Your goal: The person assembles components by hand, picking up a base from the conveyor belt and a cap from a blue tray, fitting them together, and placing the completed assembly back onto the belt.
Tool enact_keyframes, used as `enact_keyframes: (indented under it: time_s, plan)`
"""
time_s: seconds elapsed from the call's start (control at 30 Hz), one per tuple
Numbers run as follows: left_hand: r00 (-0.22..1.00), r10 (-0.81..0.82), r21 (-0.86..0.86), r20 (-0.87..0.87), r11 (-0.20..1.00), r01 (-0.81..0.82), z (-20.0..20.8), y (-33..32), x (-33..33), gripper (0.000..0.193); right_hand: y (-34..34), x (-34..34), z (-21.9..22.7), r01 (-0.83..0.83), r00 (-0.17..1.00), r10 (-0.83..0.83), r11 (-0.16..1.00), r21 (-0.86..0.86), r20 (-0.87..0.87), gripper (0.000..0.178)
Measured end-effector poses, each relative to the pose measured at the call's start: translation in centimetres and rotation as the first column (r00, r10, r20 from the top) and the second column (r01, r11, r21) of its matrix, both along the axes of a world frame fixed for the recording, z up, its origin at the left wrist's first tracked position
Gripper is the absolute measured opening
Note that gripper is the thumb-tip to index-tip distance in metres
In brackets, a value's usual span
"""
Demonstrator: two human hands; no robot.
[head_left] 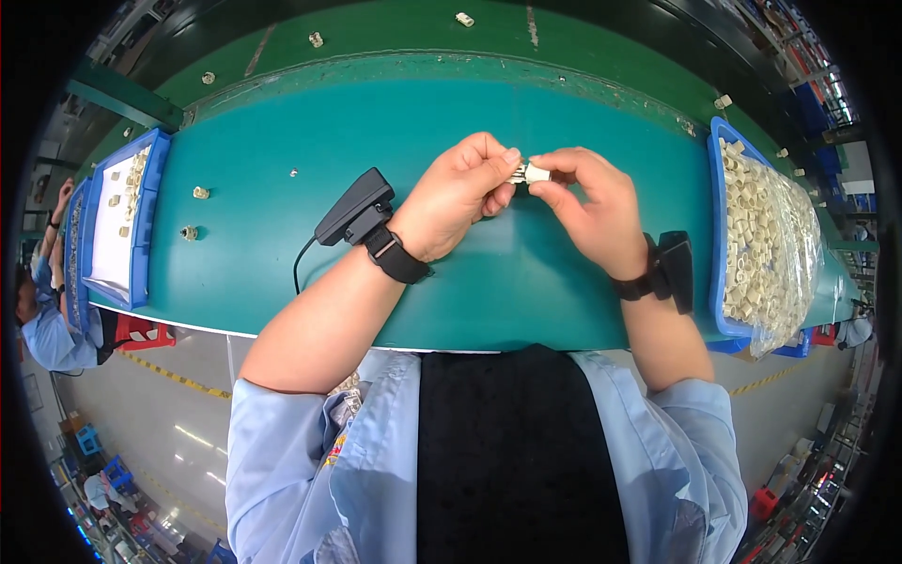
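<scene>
Over the middle of the green work surface, both my hands meet at small cream plastic parts. Thumb and fingers of my right hand pinch a short cream cylindrical cap. My left hand closes on a small cream and metal fitting, mostly hidden by the fingers. Cap and fitting are end to end; whether they are joined I cannot tell. On each wrist is a black strap with a black device, the left one trailing a cable.
A blue bin of cream caps in clear plastic stands at right. At left, a blue tray holds several small parts. Loose fittings lie on the mat, others on the green belt beyond. Another person sits far left.
</scene>
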State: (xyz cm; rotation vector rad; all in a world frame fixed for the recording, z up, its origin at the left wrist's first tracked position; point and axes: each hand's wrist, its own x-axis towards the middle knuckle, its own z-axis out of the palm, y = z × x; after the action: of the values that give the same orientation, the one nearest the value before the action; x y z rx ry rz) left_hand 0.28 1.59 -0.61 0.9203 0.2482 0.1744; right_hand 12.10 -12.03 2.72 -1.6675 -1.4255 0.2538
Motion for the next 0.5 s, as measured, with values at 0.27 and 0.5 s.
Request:
enact_keyframes:
  time_s: [0.27, 0.5]
  plan:
    - [1.0, -0.012, -0.031, 0.011, 0.999, 0.013, 0.3, -0.3, -0.1, 0.015, 0.1, 0.1, -1.2, -0.025, 0.915, 0.026, 1.0, 0.009, -0.403, 0.022]
    - [1.0, 0.006, -0.056, 0.007, 0.998, -0.005, 0.2, -0.3, 0.2, 0.014, 0.4, 0.2, -0.5, -0.045, 0.999, 0.044, 0.999, 0.029, 0.032, 0.021]
